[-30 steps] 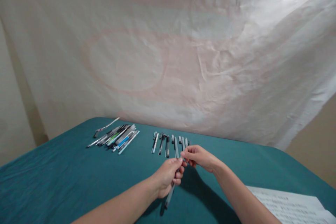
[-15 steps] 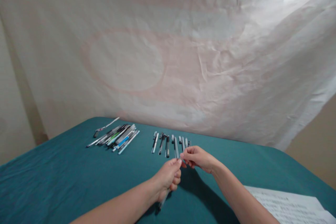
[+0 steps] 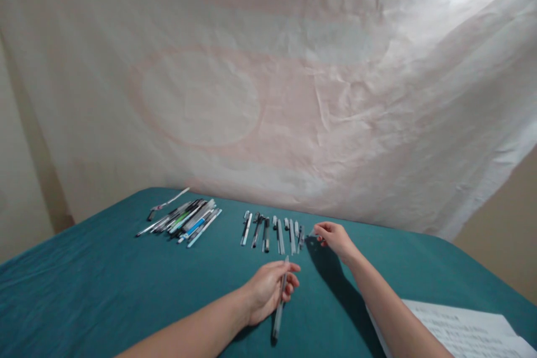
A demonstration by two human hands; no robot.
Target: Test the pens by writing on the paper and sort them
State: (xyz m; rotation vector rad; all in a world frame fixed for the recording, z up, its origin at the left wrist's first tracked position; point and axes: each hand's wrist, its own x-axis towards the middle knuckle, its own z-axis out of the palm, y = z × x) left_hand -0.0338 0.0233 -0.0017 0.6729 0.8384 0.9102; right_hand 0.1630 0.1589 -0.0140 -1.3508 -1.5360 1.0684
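Note:
My left hand (image 3: 268,289) is closed around a grey pen body (image 3: 279,306) that points away from me, low over the teal tablecloth (image 3: 104,291). My right hand (image 3: 334,236) has reached out to the right end of a row of several pens and caps (image 3: 272,232). Its fingertips pinch a small pen cap (image 3: 312,232) just above the cloth. A heap of several pens (image 3: 184,217), some blue and green, lies farther left.
A printed sheet of paper (image 3: 457,327) lies at the table's near right corner. A creased pale cloth backdrop (image 3: 268,84) hangs behind the table's far edge.
The hands, together on one pen before, have come apart. My right hand moved away to the row's right end with the cap, and my left hand stayed near me with the pen body.

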